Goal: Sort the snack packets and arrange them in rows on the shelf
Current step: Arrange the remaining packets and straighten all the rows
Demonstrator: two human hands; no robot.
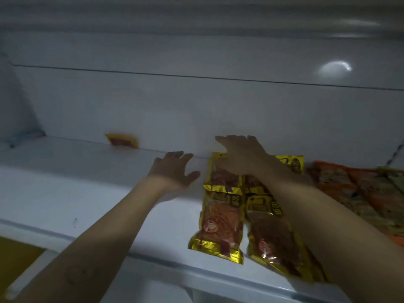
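Observation:
Several gold snack packets lie in two columns on the white shelf [91,193]. The front left packet [218,228] and the front right packet [273,241] reach the shelf's front edge. My right hand [238,156] lies with fingers stretched out flat on the rear left gold packet [220,178], near the back wall. Another rear gold packet [293,165] shows past my right wrist. My left hand [175,169] hovers just left of the packets, fingers spread, holding nothing. A lone gold packet [121,141] leans at the back wall to the left.
Orange snack packets [358,193] lie in a row on the shelf's right side. The white back wall [196,106] rises behind the shelf. A yellow surface [15,256] shows below the shelf at bottom left. A bright light reflection sits on the upper right wall.

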